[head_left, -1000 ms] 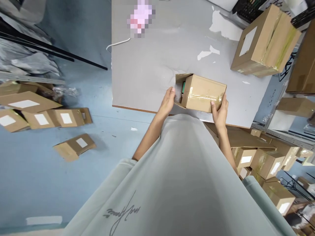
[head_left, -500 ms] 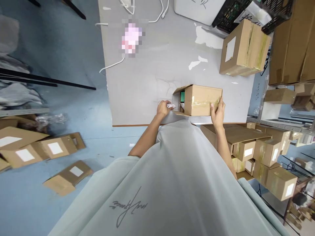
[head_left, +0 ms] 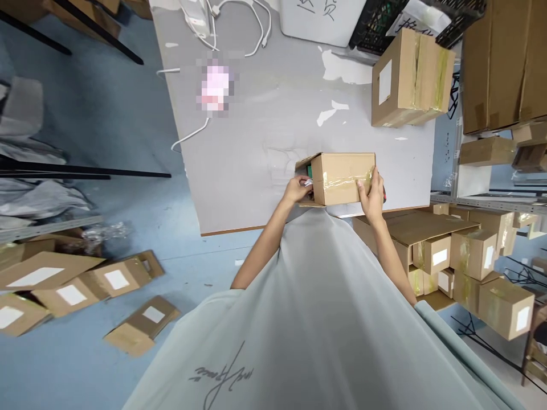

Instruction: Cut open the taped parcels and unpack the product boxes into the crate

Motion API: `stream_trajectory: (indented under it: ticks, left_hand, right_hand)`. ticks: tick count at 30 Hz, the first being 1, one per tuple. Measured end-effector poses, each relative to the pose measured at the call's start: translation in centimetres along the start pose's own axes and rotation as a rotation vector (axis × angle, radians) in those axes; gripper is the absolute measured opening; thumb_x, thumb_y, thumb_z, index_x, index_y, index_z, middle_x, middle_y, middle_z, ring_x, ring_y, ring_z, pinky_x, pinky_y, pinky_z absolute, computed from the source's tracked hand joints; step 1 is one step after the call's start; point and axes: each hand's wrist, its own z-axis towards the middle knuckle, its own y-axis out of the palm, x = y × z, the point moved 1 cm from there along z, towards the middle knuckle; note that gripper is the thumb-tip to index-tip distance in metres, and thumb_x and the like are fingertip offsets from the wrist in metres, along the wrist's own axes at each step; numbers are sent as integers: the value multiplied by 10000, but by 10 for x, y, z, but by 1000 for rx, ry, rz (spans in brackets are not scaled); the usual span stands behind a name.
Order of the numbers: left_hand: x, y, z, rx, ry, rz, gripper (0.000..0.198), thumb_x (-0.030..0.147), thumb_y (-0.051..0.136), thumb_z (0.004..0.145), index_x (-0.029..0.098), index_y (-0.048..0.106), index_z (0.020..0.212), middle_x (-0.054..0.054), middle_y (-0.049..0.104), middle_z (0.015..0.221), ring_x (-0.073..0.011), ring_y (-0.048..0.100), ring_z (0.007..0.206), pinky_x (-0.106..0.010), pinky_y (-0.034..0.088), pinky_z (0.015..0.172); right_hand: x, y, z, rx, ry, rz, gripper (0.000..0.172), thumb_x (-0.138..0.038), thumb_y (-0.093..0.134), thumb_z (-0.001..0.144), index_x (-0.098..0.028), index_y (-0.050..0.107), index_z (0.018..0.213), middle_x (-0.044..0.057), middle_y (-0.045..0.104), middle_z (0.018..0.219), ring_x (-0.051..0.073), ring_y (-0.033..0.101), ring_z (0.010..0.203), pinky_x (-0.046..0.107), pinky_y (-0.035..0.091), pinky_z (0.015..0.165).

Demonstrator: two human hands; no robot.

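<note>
As right hand (head_left: 372, 199) grips, box (head_left: 342, 177) lies under fingers (head_left: 376, 177).

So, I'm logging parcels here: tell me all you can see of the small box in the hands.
The small box is plain brown cardboard with clear tape across its top, lying at the near edge of the grey table. Its left end is open, flaps out, with something green inside. The right hand grips its right end; the left hand has its fingers at the open end.
</note>
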Motion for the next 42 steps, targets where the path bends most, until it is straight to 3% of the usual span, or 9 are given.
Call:
stream_trajectory:
  ticks: [4, 9, 13, 17, 23, 29, 34, 39, 42]
  left_hand:
    - [4, 13, -1, -61, 1, 6, 250, 175, 804, 697, 198, 779, 945, -78, 851, 1005, -297, 766, 1026, -426, 673, 934]
    - [10, 0, -22, 25, -38, 48, 258, 276, 761, 816, 166, 786, 1049, -132, 858, 1125, -310, 793, 1031, -471, 668, 958]
    - [19, -21, -58, 237, 21, 49, 438, 572, 660, 1026, 180, 772, 1187, -185, 815, 1349, -305, 808, 1141, -494, 630, 1095]
    - [26, -24, -89, 483, 179, 129, 672, 820, 641, 1023, 249, 745, 1363, -164, 741, 1529, -318, 698, 1449, -472, 510, 1297]
    - [16, -10, -77, 502, -200, -109, 975, 1046, 388, 926, 356, 607, 1579, -173, 617, 1691, -363, 583, 1599, -554, 563, 1219]
    - [5, -12, -58, 525, -255, -256, 871, 996, 358, 951, 314, 669, 1394, -166, 648, 1657, -315, 636, 1530, -481, 548, 1218]
    - [-10, 9, -39, 541, -424, -210, 793, 963, 472, 947, 296, 678, 1323, -189, 735, 1454, -348, 705, 1371, -483, 600, 1081]
    - [-8, 60, -18, 238, -414, -349, 722, 855, 614, 978, 239, 684, 1347, -165, 788, 1245, -294, 765, 1096, -430, 623, 969]
    - [3, 86, -12, 65, -346, -367, 701, 828, 593, 1016, 272, 659, 1438, -113, 798, 1281, -266, 774, 1095, -396, 631, 957]
  right_hand:
    - [-1, 1, 0, -17, 5, 24, 928, -788, 416, 1126, -229, 270, 1852, 238, 472, 1756, 377, 437, 1685, 652, 395, 1379]
    - [2, -4, -6, -36, -2, 184, 947, -817, 408, 1124, -202, 320, 1838, 240, 511, 1754, 364, 472, 1676, 618, 416, 1383]
    - [20, -15, -8, -32, 67, 366, 933, -845, 400, 1116, -190, 442, 1780, 249, 642, 1644, 351, 650, 1512, 570, 586, 1239]
    - [41, -22, -2, -75, 74, 459, 889, -881, 446, 1086, -196, 644, 1617, 230, 721, 1523, 342, 759, 1322, 549, 659, 1129]
    - [32, -7, 8, -157, 50, 464, 977, -882, 559, 1047, -211, 486, 1753, 236, 580, 1697, 382, 612, 1546, 565, 595, 1239]
    - [25, 10, 16, -133, 59, 506, 810, -766, 449, 1134, -221, 512, 1730, 195, 637, 1675, 351, 591, 1584, 551, 494, 1346]
    - [84, -12, 31, -99, 145, 625, 862, -842, 457, 1086, -190, 608, 1629, 207, 697, 1615, 342, 662, 1515, 545, 529, 1310]
    - [174, -47, 55, -239, 235, 680, 831, -868, 617, 982, -208, 690, 1481, 192, 794, 1447, 370, 756, 1350, 589, 617, 1174]
    - [208, -48, 75, -257, 269, 616, 717, -767, 616, 1003, -233, 686, 1477, 159, 770, 1477, 347, 714, 1394, 591, 564, 1234]
